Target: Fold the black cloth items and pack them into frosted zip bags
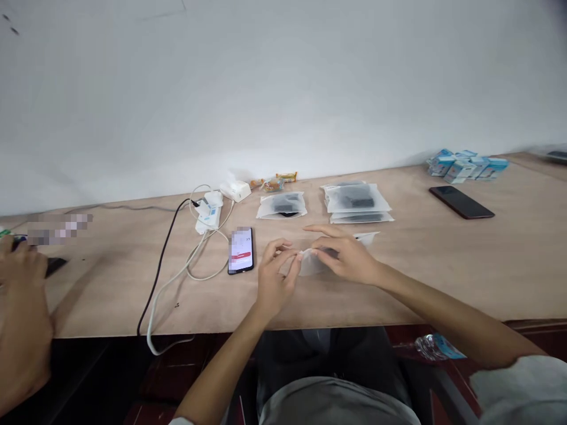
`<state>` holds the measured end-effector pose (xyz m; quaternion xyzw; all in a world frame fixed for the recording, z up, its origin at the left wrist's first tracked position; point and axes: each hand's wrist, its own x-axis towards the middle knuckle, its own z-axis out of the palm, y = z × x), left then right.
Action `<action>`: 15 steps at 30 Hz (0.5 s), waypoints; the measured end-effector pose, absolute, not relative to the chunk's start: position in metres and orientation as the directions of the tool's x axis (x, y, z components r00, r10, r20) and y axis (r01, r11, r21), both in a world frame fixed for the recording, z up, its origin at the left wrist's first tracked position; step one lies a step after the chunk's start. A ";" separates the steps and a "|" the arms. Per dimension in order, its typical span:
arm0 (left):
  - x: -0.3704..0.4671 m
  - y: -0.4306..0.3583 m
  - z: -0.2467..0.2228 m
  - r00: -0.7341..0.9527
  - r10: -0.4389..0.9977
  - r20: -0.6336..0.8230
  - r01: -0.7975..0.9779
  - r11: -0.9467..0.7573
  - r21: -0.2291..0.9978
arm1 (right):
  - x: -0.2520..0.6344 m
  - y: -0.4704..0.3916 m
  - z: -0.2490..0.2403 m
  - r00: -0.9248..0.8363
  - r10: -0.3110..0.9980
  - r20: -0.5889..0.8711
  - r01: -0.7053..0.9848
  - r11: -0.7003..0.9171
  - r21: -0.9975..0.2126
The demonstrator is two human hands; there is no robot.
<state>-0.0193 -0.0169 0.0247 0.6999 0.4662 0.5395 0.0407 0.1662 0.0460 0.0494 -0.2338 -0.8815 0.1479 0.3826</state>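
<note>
Between my two hands is a frosted plastic pouch, low over the table near its front edge. My left hand pinches the pouch's edge between thumb and fingertips. My right hand pinches the same edge from the other side, its index finger stretched out. Part of the pouch is hidden behind the right hand, and a white pouch corner shows past it. Beyond the hands lie a stack of frosted pouches with dark contents and a separate frosted pouch with something black inside.
A lit phone lies left of my hands, beside a white power strip with looping cables. Wrapped snacks sit by the wall. At right are a dark phone and small blue-white boxes. Another person's hand is at far left.
</note>
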 end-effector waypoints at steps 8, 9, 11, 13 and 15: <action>-0.018 -0.020 0.030 0.043 0.691 0.721 0.623 -0.583 0.522 | 0.160 0.040 0.050 -0.637 0.468 0.612 0.227 0.873 -0.431; -0.017 -0.020 0.030 0.043 0.691 0.721 0.624 -0.583 0.521 | 0.158 0.039 0.049 -0.621 0.470 0.627 0.219 0.873 -0.436; -0.017 -0.020 0.030 0.035 0.693 0.720 0.619 -0.581 0.529 | 0.154 0.036 0.048 -0.592 0.475 0.651 0.209 0.871 -0.445; -0.018 -0.020 0.030 0.027 0.695 0.718 0.614 -0.578 0.537 | 0.154 0.035 0.047 -0.576 0.482 0.660 0.215 0.868 -0.447; -0.020 -0.020 0.030 0.021 0.698 0.715 0.617 -0.572 0.540 | 0.156 0.037 0.047 -0.578 0.492 0.651 0.240 0.865 -0.441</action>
